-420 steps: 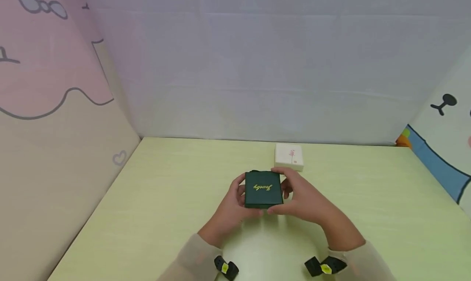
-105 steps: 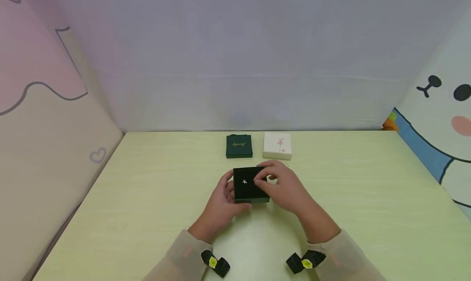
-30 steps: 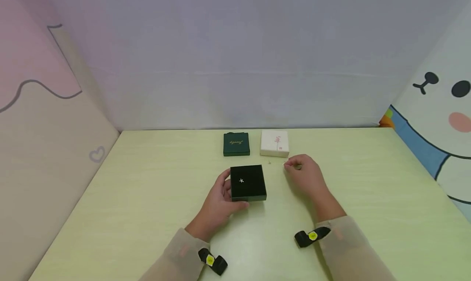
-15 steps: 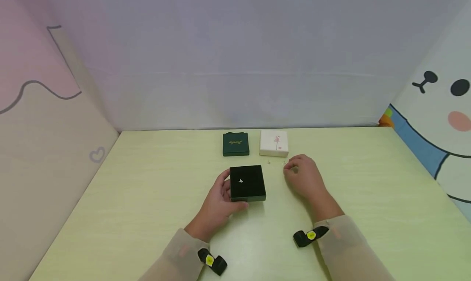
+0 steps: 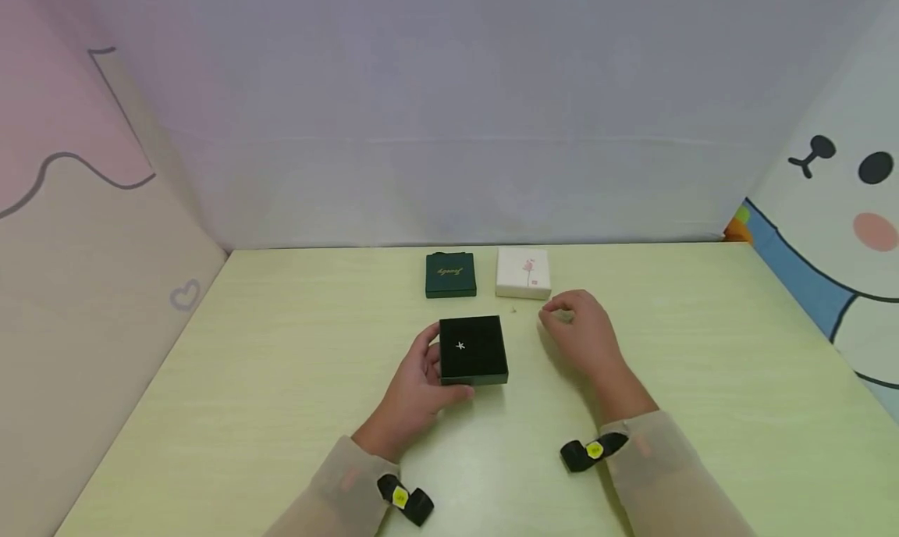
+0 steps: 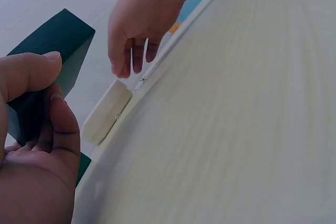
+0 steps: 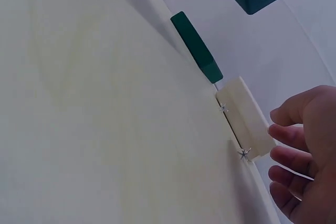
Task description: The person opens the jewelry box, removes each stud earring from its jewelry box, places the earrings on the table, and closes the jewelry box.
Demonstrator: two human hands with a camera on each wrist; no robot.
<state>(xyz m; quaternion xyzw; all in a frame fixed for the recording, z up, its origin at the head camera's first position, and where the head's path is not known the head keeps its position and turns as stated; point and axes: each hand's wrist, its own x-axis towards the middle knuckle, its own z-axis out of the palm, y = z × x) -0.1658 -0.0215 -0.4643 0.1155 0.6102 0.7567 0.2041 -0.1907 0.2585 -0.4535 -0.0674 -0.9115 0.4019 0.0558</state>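
Observation:
My left hand (image 5: pixel 414 392) holds up the lidless base of a green jewelry box (image 5: pixel 474 357), thumb along its near side and fingers around its left side. Its black insert faces up and bears one small white star-shaped piece (image 5: pixel 460 346). My right hand (image 5: pixel 583 330) hovers just over the table by the white box, fingers loosely bent. In the right wrist view thumb and index fingertips stand slightly apart with nothing between them. Two silvery star-shaped pieces lie on the table: one star (image 7: pixel 244 154) near those fingertips, another star (image 7: pixel 223 107) beside the white box.
The green lid (image 5: pixel 450 275), printed "Jewelry" in gold, lies at the back of the pale table (image 5: pixel 302 412). Right of it sits a white box (image 5: pixel 523 273) with a pink flower print. A pale cloth wall (image 5: pixel 449 131) closes off the back.
The lid has come off the green box and now lies at the back. My right hand has left the box for the table at right; lately its fingertips shifted slightly away. My left hand stays put.

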